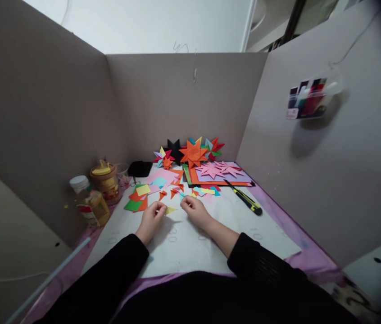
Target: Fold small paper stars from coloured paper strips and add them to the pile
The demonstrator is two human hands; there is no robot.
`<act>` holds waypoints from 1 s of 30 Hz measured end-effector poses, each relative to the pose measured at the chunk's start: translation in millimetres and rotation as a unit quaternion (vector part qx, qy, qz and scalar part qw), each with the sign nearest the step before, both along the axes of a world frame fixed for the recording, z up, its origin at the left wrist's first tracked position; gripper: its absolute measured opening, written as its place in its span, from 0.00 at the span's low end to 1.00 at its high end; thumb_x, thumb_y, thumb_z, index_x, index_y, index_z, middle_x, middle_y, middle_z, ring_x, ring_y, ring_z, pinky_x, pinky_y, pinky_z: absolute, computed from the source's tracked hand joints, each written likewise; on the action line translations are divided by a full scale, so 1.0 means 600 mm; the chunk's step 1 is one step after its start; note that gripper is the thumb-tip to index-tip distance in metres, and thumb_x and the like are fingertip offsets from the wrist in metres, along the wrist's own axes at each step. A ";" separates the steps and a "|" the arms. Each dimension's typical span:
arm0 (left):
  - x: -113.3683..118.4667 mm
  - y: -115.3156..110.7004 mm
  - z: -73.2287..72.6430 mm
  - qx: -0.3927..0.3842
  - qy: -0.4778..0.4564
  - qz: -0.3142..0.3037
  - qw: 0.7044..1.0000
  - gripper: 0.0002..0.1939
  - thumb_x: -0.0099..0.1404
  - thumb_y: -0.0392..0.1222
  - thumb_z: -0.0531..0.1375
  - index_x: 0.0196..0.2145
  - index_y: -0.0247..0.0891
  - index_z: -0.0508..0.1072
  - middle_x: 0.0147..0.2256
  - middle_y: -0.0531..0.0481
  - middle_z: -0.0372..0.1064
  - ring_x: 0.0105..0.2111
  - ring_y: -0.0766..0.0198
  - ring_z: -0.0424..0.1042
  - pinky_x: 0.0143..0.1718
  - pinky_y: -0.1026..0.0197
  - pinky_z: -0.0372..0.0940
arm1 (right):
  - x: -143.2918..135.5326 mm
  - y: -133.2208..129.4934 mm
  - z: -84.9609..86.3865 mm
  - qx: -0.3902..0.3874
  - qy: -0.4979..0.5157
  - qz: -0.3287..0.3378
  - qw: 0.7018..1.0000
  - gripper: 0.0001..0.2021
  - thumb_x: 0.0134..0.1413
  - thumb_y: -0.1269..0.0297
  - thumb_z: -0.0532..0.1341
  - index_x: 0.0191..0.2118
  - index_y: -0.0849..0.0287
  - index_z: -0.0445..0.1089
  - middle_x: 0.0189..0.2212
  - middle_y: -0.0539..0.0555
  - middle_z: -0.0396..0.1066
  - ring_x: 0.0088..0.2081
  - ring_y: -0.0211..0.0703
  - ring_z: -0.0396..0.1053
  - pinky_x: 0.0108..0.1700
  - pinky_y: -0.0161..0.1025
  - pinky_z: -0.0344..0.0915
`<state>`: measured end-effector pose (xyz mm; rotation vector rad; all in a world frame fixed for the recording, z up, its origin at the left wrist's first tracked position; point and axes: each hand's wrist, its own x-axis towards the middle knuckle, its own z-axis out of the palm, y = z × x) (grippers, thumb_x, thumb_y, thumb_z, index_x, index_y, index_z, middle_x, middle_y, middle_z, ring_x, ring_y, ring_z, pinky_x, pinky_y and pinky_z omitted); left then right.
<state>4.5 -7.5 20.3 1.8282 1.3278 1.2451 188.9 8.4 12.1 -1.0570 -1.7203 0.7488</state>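
My left hand [152, 218] is closed in a pinch on a small folded piece of yellow paper [171, 210], whose point sticks out to the right. My right hand [196, 212] has its fingers pressed together just right of it, apart from the yellow piece. A light blue paper piece [181, 196] shows at the right fingertips; whether they grip it or it lies behind them, I cannot tell. Beyond the hands lie small folded orange pieces [173, 193]. To the left are loose paper squares in green [133, 205], orange and yellow [143, 190].
Folded paper stars [193, 154] lean against the back wall. Pink stars [210, 169] rest on stacked coloured sheets [241, 178]. A yellow-black utility knife [247, 201] lies at the right. A glue bottle [91, 202] and a lidded tub [106, 180] stand at the left. Grey panels enclose the table.
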 end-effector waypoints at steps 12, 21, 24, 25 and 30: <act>0.005 -0.007 -0.010 0.016 0.058 -0.068 0.996 0.13 0.62 0.46 0.53 0.29 0.35 0.71 0.27 0.50 0.69 0.27 0.65 0.66 0.28 0.65 0.58 | -0.019 -0.014 -0.007 0.007 -0.040 0.048 0.998 0.08 0.51 0.64 0.59 0.24 0.60 0.66 0.22 0.47 0.64 0.26 0.35 0.60 0.30 0.32 0.56; 0.005 -0.005 -0.015 0.027 0.106 -0.071 0.991 0.13 0.63 0.46 0.50 0.28 0.36 0.67 0.26 0.51 0.65 0.27 0.65 0.63 0.29 0.65 0.57 | -0.021 -0.011 -0.010 -0.038 -0.016 0.057 0.998 0.04 0.49 0.67 0.57 0.27 0.61 0.67 0.24 0.48 0.66 0.28 0.35 0.62 0.29 0.32 0.56; 0.004 -0.004 -0.018 0.032 0.106 -0.069 0.991 0.13 0.64 0.46 0.50 0.27 0.36 0.66 0.25 0.52 0.64 0.27 0.66 0.62 0.29 0.64 0.57 | -0.019 -0.010 -0.008 -0.046 -0.011 0.059 0.997 0.05 0.47 0.68 0.57 0.24 0.61 0.67 0.23 0.48 0.65 0.27 0.35 0.62 0.29 0.31 0.56; 0.004 -0.004 -0.018 0.033 0.102 -0.066 0.992 0.13 0.64 0.46 0.49 0.27 0.36 0.65 0.25 0.52 0.63 0.27 0.66 0.62 0.29 0.64 0.56 | -0.019 -0.010 -0.007 -0.050 -0.006 0.059 0.997 0.05 0.47 0.69 0.57 0.24 0.61 0.66 0.22 0.47 0.65 0.27 0.34 0.61 0.29 0.31 0.56; 0.003 -0.002 -0.017 0.035 0.077 -0.046 0.995 0.12 0.63 0.46 0.50 0.27 0.37 0.64 0.25 0.53 0.63 0.26 0.66 0.61 0.28 0.64 0.56 | -0.017 -0.011 -0.004 -0.103 0.040 0.068 0.991 0.04 0.43 0.68 0.59 0.22 0.61 0.66 0.19 0.46 0.62 0.22 0.32 0.58 0.26 0.31 0.54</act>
